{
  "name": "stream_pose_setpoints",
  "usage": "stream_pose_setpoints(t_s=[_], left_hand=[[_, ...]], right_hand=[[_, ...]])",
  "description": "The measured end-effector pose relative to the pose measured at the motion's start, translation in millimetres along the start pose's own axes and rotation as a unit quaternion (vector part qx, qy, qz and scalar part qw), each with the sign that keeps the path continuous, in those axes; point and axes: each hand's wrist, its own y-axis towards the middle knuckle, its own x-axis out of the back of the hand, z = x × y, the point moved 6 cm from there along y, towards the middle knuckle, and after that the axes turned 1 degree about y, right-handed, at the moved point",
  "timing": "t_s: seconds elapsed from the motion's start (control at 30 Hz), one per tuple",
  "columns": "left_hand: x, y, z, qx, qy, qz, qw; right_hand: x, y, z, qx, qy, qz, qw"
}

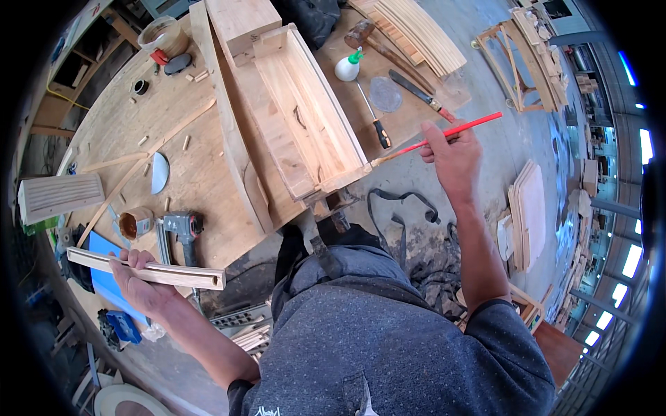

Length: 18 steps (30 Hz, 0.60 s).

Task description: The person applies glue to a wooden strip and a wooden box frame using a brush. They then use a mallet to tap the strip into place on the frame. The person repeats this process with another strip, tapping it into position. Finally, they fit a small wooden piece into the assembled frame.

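Note:
My right hand [454, 159] is closed around a thin red-handled brush [482, 123]. Its pale tip meets the near right corner of a long, open wooden box [336, 97], which looks like a drawer and lies lengthwise at the table's edge. My left hand [142, 281], lower left, grips a pale wooden strip [187, 276] with a groove along it and a hole in its near end. Left of the box, a glue pot [136, 223] with brown contents stands beside a nail gun [184, 229].
Right of the box lie a screwdriver [382, 133], a green-topped white squeeze bottle [349, 66], a chisel [416, 90] and a hammer [360, 33]. A long curved board [232, 125] runs along the box's left. Small dowels are scattered on the wooden tabletop [125, 90]. Pale panels [527, 215] lean at right.

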Motion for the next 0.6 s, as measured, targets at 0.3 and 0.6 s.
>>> stream_pose_setpoints(t_s=[0.3,0.6], left_hand=[[-4,-10,-1,-0.001,0.015,-0.026,1.0],[9,-16,-2,-0.039,0.005,-0.09,0.995]], right_hand=[[-15,-3,9,0.025,-0.09,0.051,0.994],[-31,52,58,0.134,0.13,0.048,0.981]])
